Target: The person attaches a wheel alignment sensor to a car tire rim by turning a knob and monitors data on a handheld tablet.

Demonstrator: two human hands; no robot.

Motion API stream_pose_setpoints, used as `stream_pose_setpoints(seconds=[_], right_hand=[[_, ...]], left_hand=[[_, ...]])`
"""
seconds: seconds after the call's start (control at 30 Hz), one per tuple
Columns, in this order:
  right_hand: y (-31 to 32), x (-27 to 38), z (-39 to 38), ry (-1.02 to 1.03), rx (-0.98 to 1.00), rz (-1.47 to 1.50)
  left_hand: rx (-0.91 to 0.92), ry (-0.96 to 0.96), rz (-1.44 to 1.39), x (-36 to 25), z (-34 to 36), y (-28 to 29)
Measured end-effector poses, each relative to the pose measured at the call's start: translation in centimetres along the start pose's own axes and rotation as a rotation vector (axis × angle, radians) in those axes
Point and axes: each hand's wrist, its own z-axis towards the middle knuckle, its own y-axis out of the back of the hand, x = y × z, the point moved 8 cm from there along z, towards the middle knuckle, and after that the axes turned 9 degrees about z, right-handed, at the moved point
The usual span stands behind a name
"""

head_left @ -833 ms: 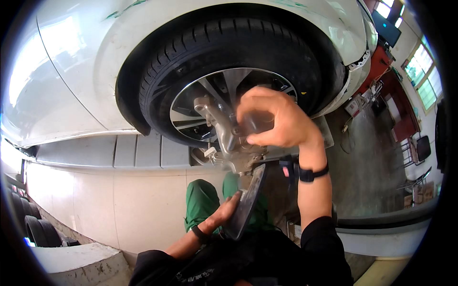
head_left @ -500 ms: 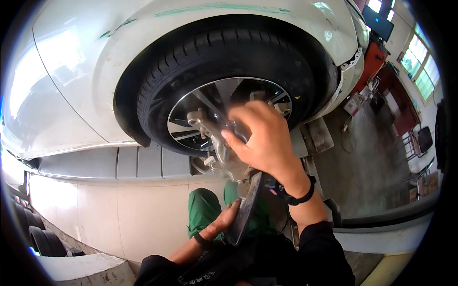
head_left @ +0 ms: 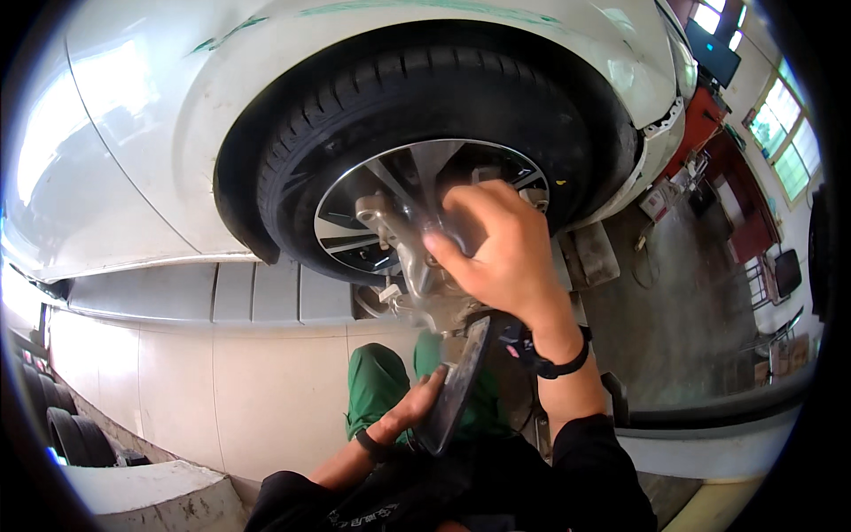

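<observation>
A metal wheel clamp (head_left: 412,266) stands against the spoked alloy rim of a car wheel (head_left: 434,160), its arms reaching toward the rim's edge. My right hand (head_left: 510,253) is closed at the clamp's middle, thumb and fingers curled round a part that is mostly hidden and blurred. Below, a flat dark panel (head_left: 454,390) slants from the clamp's lower end toward my body. My left hand (head_left: 415,410) grips that panel by its left edge, thumb laid along it.
White bodywork (head_left: 160,160) with green marks arches over the tyre. Grey ramp plates (head_left: 230,293) run along beneath the car. My green-trousered knees (head_left: 377,381) are close under the clamp. Tyres (head_left: 80,434) stand at lower left; a monitor (head_left: 712,51) and red cabinet are at far right.
The view has shifted slightly. My right hand has turned a little at the clamp's middle, its fingers curling differently. The left hand keeps its hold on the panel.
</observation>
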Motion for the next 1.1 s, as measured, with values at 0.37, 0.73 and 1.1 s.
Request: stream_pose_setpoints(seconds=[0.37, 0.73, 1.1], right_hand=[[-0.5, 1.9, 0.3, -0.004, 0.006, -0.233], [-0.6, -1.8, 3.0, 0.015, 0.539, 0.432], [0.0, -1.7, 2.7, 0.122, 0.517, 0.374]], left_hand=[[0.051, 0.022, -0.005, -0.2, -0.4, 0.1], [-0.002, 0.055, -0.020, 1.7, 2.0, 0.4], [0.001, 0.063, -0.015, 0.4, 0.7, 0.5]])
